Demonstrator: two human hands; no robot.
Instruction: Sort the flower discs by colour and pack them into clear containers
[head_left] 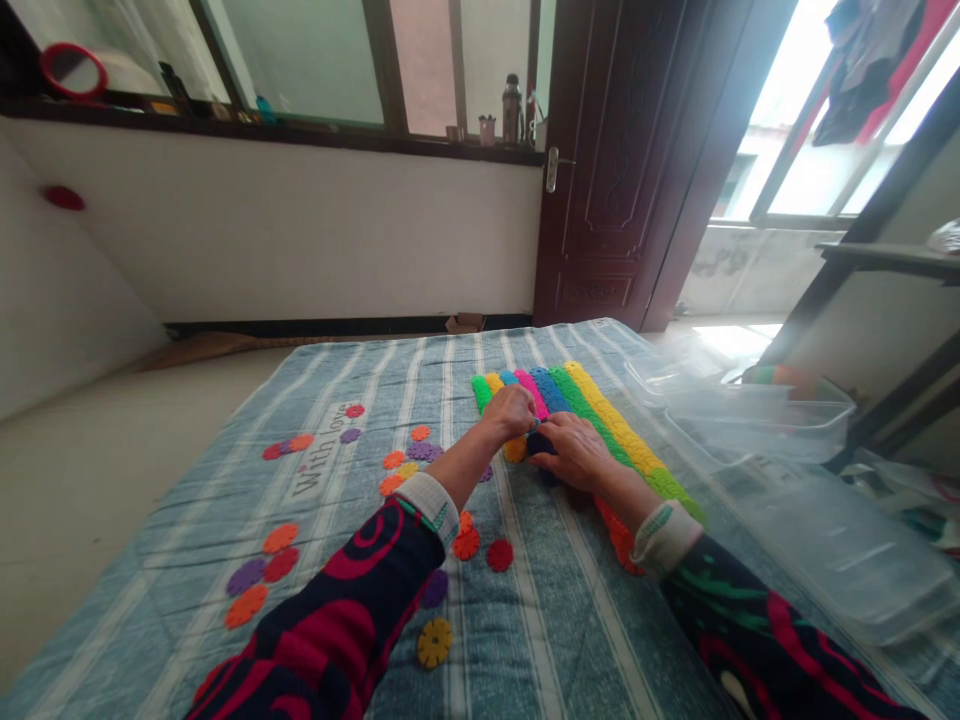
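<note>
A band of interlocked plastic snowflake discs (622, 430) lies on the bed in coloured rows of yellow, green, blue, pink and orange. Over the near ends of its shorter rows, my left hand (511, 410) is closed in a pinch; what sits between its fingertips is mostly hidden. My right hand (576, 450) meets it from the right, fingers curled around dark blue discs (540, 443). A yellow-orange disc (514, 450) shows just below my left hand. Under my right wrist, orange-red discs (621, 535) stick out.
Loose discs lie to the left, including a yellow disc (435, 643), a red disc (500, 554) and an orange disc (246, 605). Clear plastic boxes (757, 425) and a clear lid (847, 550) sit at the right. Striped cloth (405, 380) covers the bed; a brown door (607, 150) stands beyond.
</note>
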